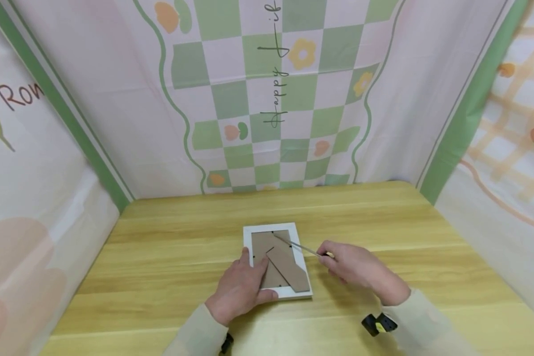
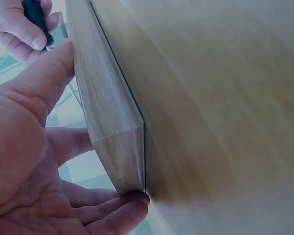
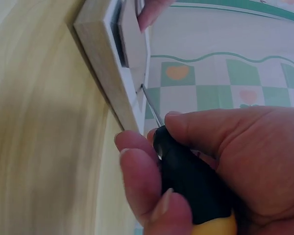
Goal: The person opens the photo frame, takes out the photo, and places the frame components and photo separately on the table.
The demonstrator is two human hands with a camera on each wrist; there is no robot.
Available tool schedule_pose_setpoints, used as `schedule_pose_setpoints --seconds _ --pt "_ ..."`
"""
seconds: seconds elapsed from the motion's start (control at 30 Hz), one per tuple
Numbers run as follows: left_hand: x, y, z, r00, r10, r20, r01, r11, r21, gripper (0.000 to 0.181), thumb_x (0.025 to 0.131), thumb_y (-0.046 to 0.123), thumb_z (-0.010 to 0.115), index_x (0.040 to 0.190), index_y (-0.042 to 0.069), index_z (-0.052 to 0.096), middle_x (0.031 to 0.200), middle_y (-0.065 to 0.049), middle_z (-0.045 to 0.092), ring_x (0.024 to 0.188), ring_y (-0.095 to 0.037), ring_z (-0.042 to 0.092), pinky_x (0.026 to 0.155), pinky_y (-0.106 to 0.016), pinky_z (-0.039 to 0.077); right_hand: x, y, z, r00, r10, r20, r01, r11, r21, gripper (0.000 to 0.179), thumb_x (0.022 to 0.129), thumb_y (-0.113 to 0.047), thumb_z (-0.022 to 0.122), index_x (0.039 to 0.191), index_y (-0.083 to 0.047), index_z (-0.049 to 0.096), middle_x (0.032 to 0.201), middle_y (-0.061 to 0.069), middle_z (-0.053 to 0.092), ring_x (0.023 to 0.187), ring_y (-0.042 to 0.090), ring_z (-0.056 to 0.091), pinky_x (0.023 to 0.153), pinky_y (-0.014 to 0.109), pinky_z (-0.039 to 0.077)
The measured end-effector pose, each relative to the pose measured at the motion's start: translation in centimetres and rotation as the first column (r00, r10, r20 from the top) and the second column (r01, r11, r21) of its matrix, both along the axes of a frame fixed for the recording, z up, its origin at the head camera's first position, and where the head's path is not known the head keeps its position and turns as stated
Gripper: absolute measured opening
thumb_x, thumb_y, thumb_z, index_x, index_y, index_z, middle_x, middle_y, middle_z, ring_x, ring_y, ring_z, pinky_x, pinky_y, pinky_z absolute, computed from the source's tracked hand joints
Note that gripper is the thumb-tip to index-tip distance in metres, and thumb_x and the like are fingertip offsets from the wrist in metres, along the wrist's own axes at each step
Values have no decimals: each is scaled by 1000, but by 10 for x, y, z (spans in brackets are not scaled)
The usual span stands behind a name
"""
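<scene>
A white-edged picture frame (image 1: 298,258) lies face down on the table, its brown backing board (image 1: 262,241) and slanting stand leg (image 1: 293,273) facing up. My left hand (image 1: 242,287) holds its lower left corner, thumb along the near edge and a finger lying on the backing. In my right hand (image 1: 358,265) is a screwdriver (image 3: 193,178) with a black and yellow handle, pinched between thumb and fingers. Its thin metal shaft reaches over the frame's right border. The tip is at the backing's far edge, by a small black tab (image 1: 273,232); whether they touch I cannot tell.
The wood-grain table (image 1: 169,257) extends around the frame on all sides. Printed cloth (image 1: 267,99) with green checks hangs along its far edge, and more cloth walls stand left and right. A black device (image 1: 378,324) sits at my right wrist.
</scene>
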State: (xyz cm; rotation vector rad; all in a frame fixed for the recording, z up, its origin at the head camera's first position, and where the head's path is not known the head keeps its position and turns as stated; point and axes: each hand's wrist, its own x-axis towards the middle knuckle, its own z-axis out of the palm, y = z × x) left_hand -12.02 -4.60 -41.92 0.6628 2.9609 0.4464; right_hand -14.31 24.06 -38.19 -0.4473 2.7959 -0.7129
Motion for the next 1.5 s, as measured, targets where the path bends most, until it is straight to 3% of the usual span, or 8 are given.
schedule_pose_setpoints --seconds 0.37,0.53,0.7,0.83,1.13,1.27,1.37,1.5 --pt "-1 1 -1 1000 1 -2 -1 1000 -21 88 86 61 75 153 7 53 152 -48 35 130 -59 53 103 -61 52 0 -3 -6 997 18 80 -11 996 -84 20 111 -23 48 116 -11 64 78 2 62 55 16 56 53 31 47" --pt "0 1 -2 1000 0 -7 0 1000 -25 88 86 61 75 153 7 52 152 -48 35 127 -59 56 99 -61 54 4 -4 -1 1000 21 2 -21 1000 -12 27 111 -25 48 126 -12 65 80 -4 64 63 11 56 64 35 51" --pt "0 1 -2 1000 -2 -17 2 1000 -27 89 86 61 75 153 7 52 151 -48 36 124 -58 58 96 -61 55 9 -9 4 993 39 -116 -25 992 121 36 110 -25 50 142 -18 63 110 4 77 95 23 73 89 52 59" --pt "0 1 -3 1000 -4 -20 4 1000 -26 88 87 62 74 153 8 52 151 -48 35 123 -57 58 96 -60 56 12 -14 4 988 43 -147 -16 983 180 40 110 -25 49 148 -23 60 139 10 68 125 40 66 97 59 56" --pt "0 -1 -3 1000 -12 -4 12 1000 -1 88 88 59 75 153 6 51 151 -49 35 133 -59 51 105 -60 51 12 -22 -3 989 49 -137 -22 981 191 40 109 -24 52 149 -22 59 134 13 71 117 39 70 89 56 59" --pt "-2 -1 -3 1000 -13 2 13 1000 2 90 87 60 74 155 7 49 152 -49 33 134 -60 48 108 -62 48 13 -26 -7 990 50 -134 -25 982 186 42 108 -20 55 150 -21 57 115 15 77 84 28 73 66 43 60" --pt "-3 0 -3 1000 -17 -3 17 1000 -4 91 86 61 74 155 7 49 151 -49 33 134 -60 49 108 -62 48 14 -29 -11 991 43 -128 -18 982 186 44 107 -19 57 151 -22 55 107 14 78 71 22 68 59 38 56" --pt "-4 0 -4 1000 -17 -7 17 1000 -9 90 86 61 75 154 7 51 150 -49 35 132 -60 51 106 -61 49 15 -31 -14 990 54 -129 -32 985 167 43 107 -19 56 151 -21 55 115 16 77 84 29 73 69 45 61"
